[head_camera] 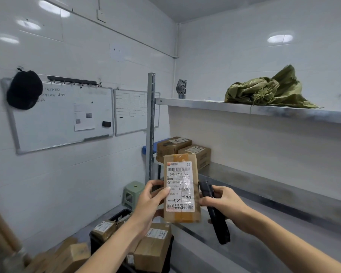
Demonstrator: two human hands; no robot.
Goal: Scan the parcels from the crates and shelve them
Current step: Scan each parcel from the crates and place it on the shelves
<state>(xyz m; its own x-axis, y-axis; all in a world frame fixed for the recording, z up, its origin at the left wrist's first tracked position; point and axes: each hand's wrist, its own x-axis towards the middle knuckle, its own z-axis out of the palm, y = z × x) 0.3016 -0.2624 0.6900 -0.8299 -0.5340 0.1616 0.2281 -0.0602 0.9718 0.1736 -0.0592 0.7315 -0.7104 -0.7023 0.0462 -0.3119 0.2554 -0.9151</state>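
Note:
A small brown cardboard parcel (181, 188) with a white shipping label stands upright in the air in front of me. My left hand (150, 201) grips its left edge, thumb on the label. My right hand (222, 201) holds a black handheld scanner (215, 211) just right of the parcel, fingertips touching the parcel's right edge. Below, a black crate (98, 241) holds several more boxes. Two brown boxes (183, 150) sit at the far left end of the middle metal shelf (264, 186).
A green woven sack (268, 91) lies on the top shelf (244, 109). A green plastic stool (133, 194) stands by the shelf post (151, 125). Whiteboards (63, 115) and a black cap (25, 89) hang on the left wall. Loose boxes (67, 255) lie at lower left.

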